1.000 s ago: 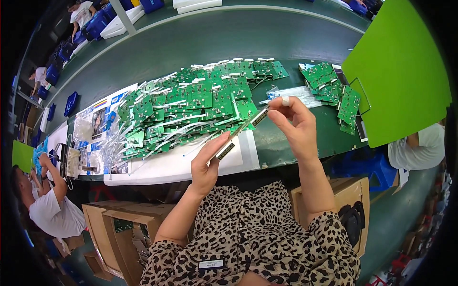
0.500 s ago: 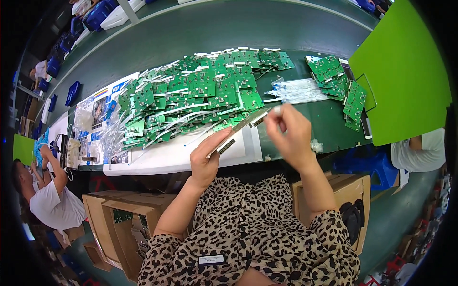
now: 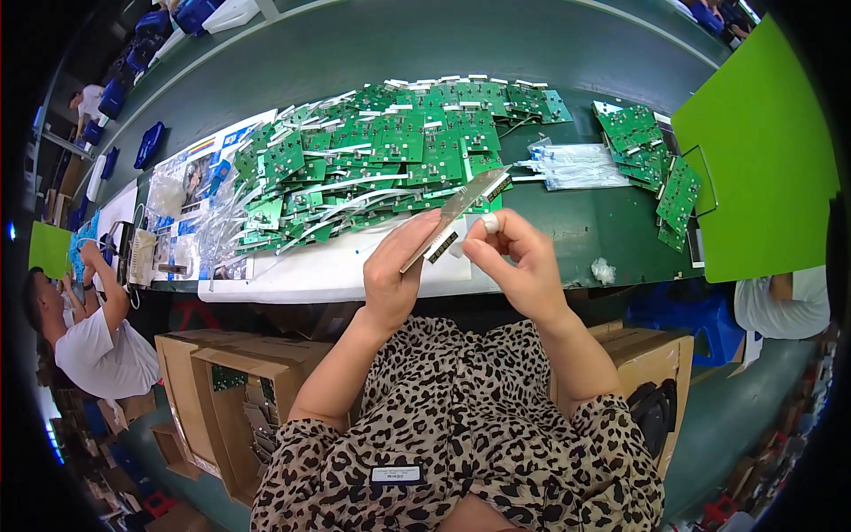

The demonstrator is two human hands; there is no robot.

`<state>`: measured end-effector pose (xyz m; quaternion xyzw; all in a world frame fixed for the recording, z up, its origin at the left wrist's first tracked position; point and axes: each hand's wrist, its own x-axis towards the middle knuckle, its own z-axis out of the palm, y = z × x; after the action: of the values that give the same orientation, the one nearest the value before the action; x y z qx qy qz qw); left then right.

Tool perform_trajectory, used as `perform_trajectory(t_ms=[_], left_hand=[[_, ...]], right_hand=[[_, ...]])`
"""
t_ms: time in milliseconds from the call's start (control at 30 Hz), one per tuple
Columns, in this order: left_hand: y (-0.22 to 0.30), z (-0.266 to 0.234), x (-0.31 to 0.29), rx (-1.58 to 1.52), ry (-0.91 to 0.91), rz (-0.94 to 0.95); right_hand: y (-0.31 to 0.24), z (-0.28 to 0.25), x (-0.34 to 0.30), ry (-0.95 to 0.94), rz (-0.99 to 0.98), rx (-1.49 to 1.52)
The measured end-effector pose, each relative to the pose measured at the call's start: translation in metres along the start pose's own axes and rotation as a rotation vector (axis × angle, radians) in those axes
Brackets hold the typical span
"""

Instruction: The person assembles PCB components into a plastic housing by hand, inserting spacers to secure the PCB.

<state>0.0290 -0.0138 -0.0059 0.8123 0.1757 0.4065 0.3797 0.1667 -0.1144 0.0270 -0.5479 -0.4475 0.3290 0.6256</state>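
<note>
A narrow strip-shaped board is gripped between the closed left hand at 7 o'clock and the pinching right hand at 4 o'clock, raised slightly since earlier, above the green counter heaped with green circuit boards.

Two hands are raised at the frame's centre, the left hand and the right hand, sharing one narrow strip board. Green circuit boards form two heaps: a large pile upper centre, a smaller pile upper right. One green panel stands at right.
</note>
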Motion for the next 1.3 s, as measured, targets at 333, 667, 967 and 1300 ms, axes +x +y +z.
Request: perform_trajectory(t_ms=[333,667,967,1300], left_hand=[[-0.003,0.001,0.001,0.145,0.009,0.175],[-0.006,0.001,-0.002,0.17,-0.025,0.16],[-0.006,0.008,0.002,0.258,-0.005,0.119],[-0.01,-0.008,-0.013,-0.201,0.119,-0.449]], right_hand=[[0.006,0.002,0.0,0.088,-0.137,-0.159],[0.006,0.005,-0.001,0.116,-0.199,-0.347],[-0.028,0.027,-0.038,-0.216,-0.612,-0.319],[-0.002,-0.113,-0.076,0.548,0.111,0.049]])
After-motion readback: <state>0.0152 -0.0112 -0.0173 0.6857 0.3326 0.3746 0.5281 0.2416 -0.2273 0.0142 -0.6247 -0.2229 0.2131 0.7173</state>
